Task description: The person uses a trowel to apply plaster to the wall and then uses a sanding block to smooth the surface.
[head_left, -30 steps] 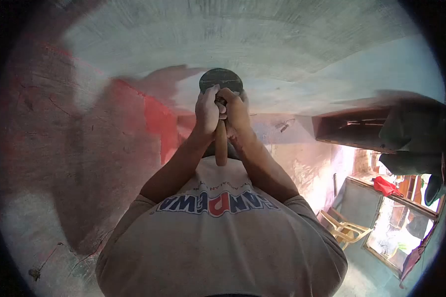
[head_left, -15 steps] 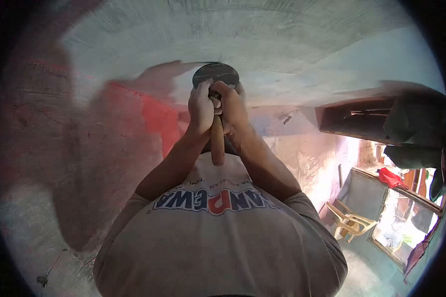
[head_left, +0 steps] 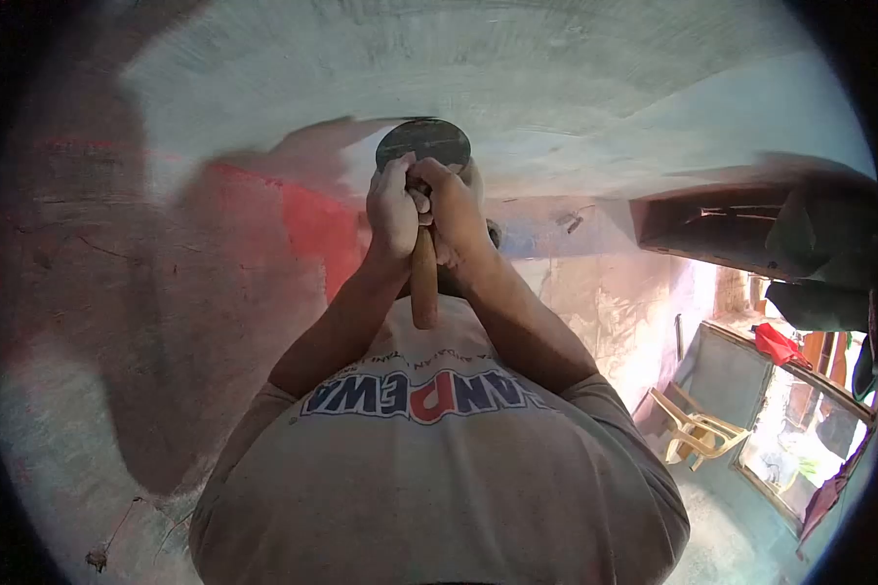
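Note:
Both hands are wrapped round a wooden-handled tool with a round dark disc-shaped head (head_left: 421, 136). My left hand (head_left: 394, 213) closes on it from the left. From the right, my right hand (head_left: 458, 210) presses close against the left, its fingers curled over the same grip. Below the hands the bare wooden handle (head_left: 424, 288) sticks out toward my chest. Beyond them, the disc overlaps the lower part of a pale grey-green streaked surface (head_left: 439, 63). The fingers hide the place where handle and disc meet.
To the left is a rough, stained wall surface (head_left: 195, 312) with a red patch (head_left: 312, 229) and broad shadows. On the right are a dark recess (head_left: 712, 224) with hanging cloth, a cream plastic chair (head_left: 702, 436), a red cloth (head_left: 778, 345) and a bright framed opening (head_left: 795, 429).
The view has tilted slightly, and the chair and opening sit a little farther right and lower. The hands keep their grip, with the tool shifted barely left in view.

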A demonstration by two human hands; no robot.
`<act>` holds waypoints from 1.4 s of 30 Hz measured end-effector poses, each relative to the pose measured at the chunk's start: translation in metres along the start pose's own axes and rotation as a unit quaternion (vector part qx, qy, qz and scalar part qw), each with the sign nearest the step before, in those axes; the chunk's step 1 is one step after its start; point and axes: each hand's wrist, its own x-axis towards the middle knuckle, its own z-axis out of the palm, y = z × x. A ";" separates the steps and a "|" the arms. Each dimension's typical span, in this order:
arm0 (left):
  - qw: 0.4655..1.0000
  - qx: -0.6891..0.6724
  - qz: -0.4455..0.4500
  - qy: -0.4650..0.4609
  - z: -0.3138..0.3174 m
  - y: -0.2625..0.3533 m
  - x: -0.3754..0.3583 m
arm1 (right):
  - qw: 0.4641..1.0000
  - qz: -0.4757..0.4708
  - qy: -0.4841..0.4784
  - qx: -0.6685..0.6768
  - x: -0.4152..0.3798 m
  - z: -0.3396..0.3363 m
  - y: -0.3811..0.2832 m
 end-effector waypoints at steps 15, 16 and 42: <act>1.000 -0.009 0.003 0.010 -0.014 -0.018 0.019 | 0.999 -0.013 0.030 -0.002 0.015 -0.013 0.015; 1.000 -0.005 0.011 0.011 -0.009 -0.015 0.013 | 1.000 -0.014 0.026 0.007 0.010 -0.010 0.012; 0.998 0.051 0.031 0.010 -0.019 -0.026 0.010 | 0.999 -0.038 0.010 -0.011 0.000 -0.014 0.011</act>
